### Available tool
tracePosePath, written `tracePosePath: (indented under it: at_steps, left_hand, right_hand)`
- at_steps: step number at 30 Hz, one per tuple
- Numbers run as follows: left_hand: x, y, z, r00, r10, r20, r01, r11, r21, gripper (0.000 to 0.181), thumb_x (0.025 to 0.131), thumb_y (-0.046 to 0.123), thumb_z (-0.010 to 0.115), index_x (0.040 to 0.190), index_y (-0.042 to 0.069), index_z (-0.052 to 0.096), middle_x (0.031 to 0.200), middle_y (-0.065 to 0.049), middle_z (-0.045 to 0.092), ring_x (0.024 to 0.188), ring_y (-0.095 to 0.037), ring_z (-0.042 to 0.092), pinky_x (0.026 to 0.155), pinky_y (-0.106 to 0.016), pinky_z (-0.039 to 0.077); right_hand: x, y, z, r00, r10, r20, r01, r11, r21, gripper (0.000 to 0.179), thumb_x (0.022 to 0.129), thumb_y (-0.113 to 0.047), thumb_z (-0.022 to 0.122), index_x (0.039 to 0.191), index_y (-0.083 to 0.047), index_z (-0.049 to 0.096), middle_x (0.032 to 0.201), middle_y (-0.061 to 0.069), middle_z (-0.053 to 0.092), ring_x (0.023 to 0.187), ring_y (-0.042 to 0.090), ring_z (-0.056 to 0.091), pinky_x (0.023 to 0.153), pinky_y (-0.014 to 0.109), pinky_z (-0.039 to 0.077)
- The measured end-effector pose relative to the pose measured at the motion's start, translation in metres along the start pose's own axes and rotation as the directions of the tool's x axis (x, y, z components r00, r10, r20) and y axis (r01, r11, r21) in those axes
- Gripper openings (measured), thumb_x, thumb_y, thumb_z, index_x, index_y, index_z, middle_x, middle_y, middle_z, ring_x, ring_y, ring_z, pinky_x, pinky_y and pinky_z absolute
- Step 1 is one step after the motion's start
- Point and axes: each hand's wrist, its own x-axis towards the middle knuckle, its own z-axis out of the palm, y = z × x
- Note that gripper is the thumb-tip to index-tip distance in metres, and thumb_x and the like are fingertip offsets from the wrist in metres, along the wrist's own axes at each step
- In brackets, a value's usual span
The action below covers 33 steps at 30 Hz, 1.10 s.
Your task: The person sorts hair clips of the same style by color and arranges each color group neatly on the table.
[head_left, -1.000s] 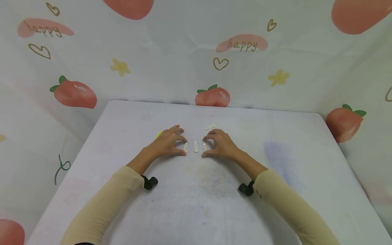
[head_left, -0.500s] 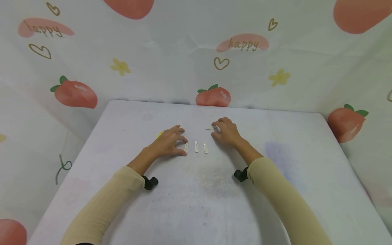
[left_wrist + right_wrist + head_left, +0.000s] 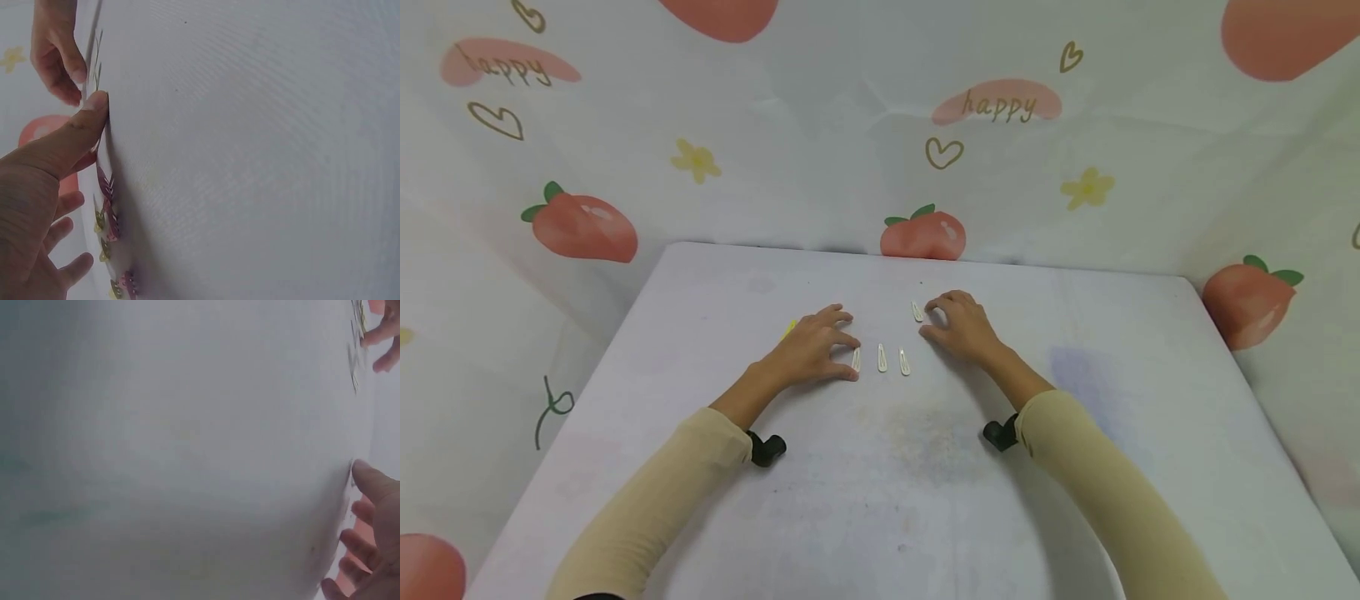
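Observation:
In the head view, three pale snap hair clips stand side by side on the table. My left hand (image 3: 812, 348) holds the leftmost clip (image 3: 856, 359) between thumb and index finger, one at each end. The middle clip (image 3: 882, 358) and right clip (image 3: 905, 362) lie untouched, roughly parallel to it. Farther back is another snap hair clip (image 3: 917, 312), pointing away from me. My right hand (image 3: 962, 327) is just right of that clip, thumb and index finger bent and apart, nothing between them. In the right wrist view, its fingers (image 3: 359, 547) are spread loosely.
Small claw clips, dark red (image 3: 112, 222) and yellow-green (image 3: 105, 250), line up beyond the left hand in the left wrist view. Only a yellow bit (image 3: 790, 328) shows past that hand in the head view. A printed cloth (image 3: 820, 108) hangs behind the white table (image 3: 865, 500).
My right hand has left the right clip of the row and gone to the back clip, which has turned from sideways to pointing away. The left hand stays put.

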Motion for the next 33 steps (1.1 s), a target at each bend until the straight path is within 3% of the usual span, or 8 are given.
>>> tracePosePath:
  at_steps: [5, 8, 14, 24, 27, 33]
  left_hand:
    - [0.0, 0.001, 0.0, 1.0, 0.003, -0.004, -0.003, 1.0, 0.0, 0.053, 0.073, 0.044, 0.087, 0.112, 0.011, 0.077, 0.138, -0.019, 0.056, 0.143, -0.039, 0.033, 0.107, -0.059, 0.036]
    - [0.0, 0.001, 0.0, 1.0, 0.008, -0.001, -0.008, 1.0, 0.005, 0.053, 0.073, 0.045, 0.086, 0.113, 0.011, 0.077, 0.138, -0.019, 0.056, 0.143, -0.039, 0.034, 0.106, -0.059, 0.036]
    - [0.0, 0.001, 0.0, 1.0, 0.01, 0.007, -0.01, 1.0, 0.012, 0.052, 0.074, 0.045, 0.086, 0.113, 0.012, 0.077, 0.137, -0.018, 0.057, 0.143, -0.039, 0.034, 0.106, -0.059, 0.037]
    - [0.001, 0.003, -0.002, 1.0, 0.0, 0.019, 0.0, 1.0, 0.013, 0.052, 0.074, 0.045, 0.085, 0.113, 0.012, 0.077, 0.138, -0.018, 0.056, 0.143, -0.039, 0.033, 0.106, -0.06, 0.036]
    - [0.0, 0.003, -0.002, 1.0, -0.002, 0.014, 0.002, 1.0, 0.002, 0.051, 0.074, 0.044, 0.086, 0.113, 0.012, 0.077, 0.137, -0.019, 0.056, 0.142, -0.039, 0.034, 0.106, -0.059, 0.037]
    - [-0.001, 0.001, -0.002, 1.0, -0.005, -0.001, 0.005, 1.0, -0.014, 0.051, 0.073, 0.044, 0.087, 0.112, 0.011, 0.077, 0.137, -0.019, 0.056, 0.142, -0.04, 0.034, 0.107, -0.059, 0.036]
  right_hand:
    - [0.011, 0.003, -0.003, 0.995, -0.062, 0.075, 0.064, 0.998, -0.023, 0.058, 0.095, -0.031, 0.069, 0.146, -0.01, 0.051, 0.144, 0.019, 0.047, 0.142, 0.034, 0.031, 0.114, 0.054, 0.026]
    - [0.018, 0.007, -0.004, 0.989, -0.086, 0.12, 0.091, 0.995, -0.029, 0.059, 0.095, -0.031, 0.068, 0.148, -0.013, 0.049, 0.149, 0.02, 0.043, 0.146, 0.037, 0.023, 0.115, 0.058, 0.023]
    - [0.026, 0.01, -0.006, 0.985, -0.069, 0.156, 0.068, 0.998, 0.014, 0.06, 0.092, -0.032, 0.071, 0.147, -0.017, 0.051, 0.154, 0.02, 0.038, 0.149, 0.038, 0.016, 0.115, 0.06, 0.019]
    - [0.029, 0.013, -0.005, 0.987, -0.05, 0.151, 0.05, 0.999, 0.006, 0.051, 0.09, -0.035, 0.074, 0.137, -0.018, 0.06, 0.152, 0.017, 0.039, 0.147, 0.033, 0.022, 0.113, 0.06, 0.022]
    - [0.024, 0.012, -0.007, 0.989, -0.049, 0.139, 0.047, 0.999, 0.014, 0.05, 0.086, -0.036, 0.078, 0.129, -0.016, 0.065, 0.148, 0.017, 0.044, 0.143, 0.033, 0.029, 0.112, 0.06, 0.025]
    - [0.003, 0.007, -0.014, 0.982, -0.119, 0.148, 0.111, 0.992, 0.056, 0.05, 0.08, -0.034, 0.085, 0.121, -0.011, 0.069, 0.136, 0.018, 0.053, 0.133, 0.033, 0.042, 0.109, 0.06, 0.032]
